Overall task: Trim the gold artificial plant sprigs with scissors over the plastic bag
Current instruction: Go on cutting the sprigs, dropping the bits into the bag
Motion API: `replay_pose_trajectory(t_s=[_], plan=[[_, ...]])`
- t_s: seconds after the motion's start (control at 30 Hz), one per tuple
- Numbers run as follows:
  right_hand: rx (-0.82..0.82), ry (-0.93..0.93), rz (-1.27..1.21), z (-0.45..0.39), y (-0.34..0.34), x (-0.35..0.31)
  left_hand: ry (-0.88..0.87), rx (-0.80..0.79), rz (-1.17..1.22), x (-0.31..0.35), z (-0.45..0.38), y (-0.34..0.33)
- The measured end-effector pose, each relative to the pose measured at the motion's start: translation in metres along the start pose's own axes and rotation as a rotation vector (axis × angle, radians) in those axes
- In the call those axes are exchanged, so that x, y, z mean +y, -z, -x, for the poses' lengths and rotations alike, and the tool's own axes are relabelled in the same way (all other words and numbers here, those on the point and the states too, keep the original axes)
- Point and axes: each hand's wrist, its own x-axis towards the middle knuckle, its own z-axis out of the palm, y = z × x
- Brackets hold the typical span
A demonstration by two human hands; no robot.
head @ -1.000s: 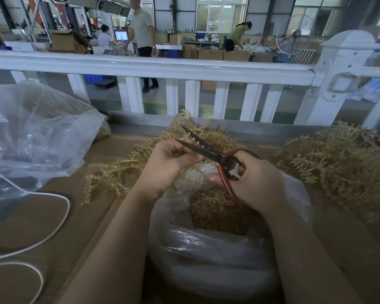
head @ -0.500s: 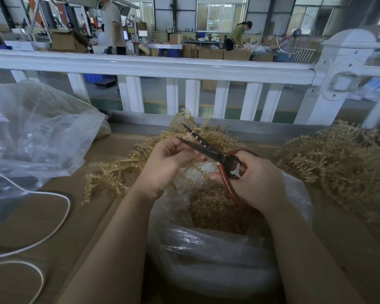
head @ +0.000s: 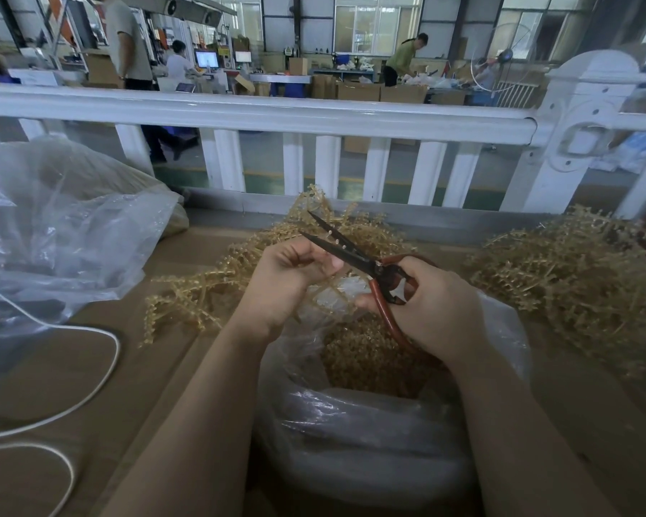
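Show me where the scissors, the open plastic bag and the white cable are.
scissors (head: 351, 253): head view, on the dark blades.
plastic bag (head: 351, 434): head view, on its rolled front rim.
white cable (head: 107, 367): head view, on its curved loop.

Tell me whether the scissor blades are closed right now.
No, the scissors in the right hand show two blades spread apart.

The left hand (head: 288, 278) sits slightly lower on the sprig (head: 325, 289) now. Behind the railing (head: 262, 115), a standing person (head: 127, 42) is further left.
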Motion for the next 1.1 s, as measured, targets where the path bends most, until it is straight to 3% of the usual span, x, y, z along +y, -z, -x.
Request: replay_pose_trajectory(t_s=[0.4, 1.1], plan=[[0.024, -0.016, -0.025, 0.002, 0.001, -0.002, -0.074, -0.112, 0.033, 0.012, 0.002, 0.005], [0.050, 0.015, -0.021, 0.002, 0.001, -0.002, -0.062, -0.032, -0.058, 0.008, 0.003, -0.003]])
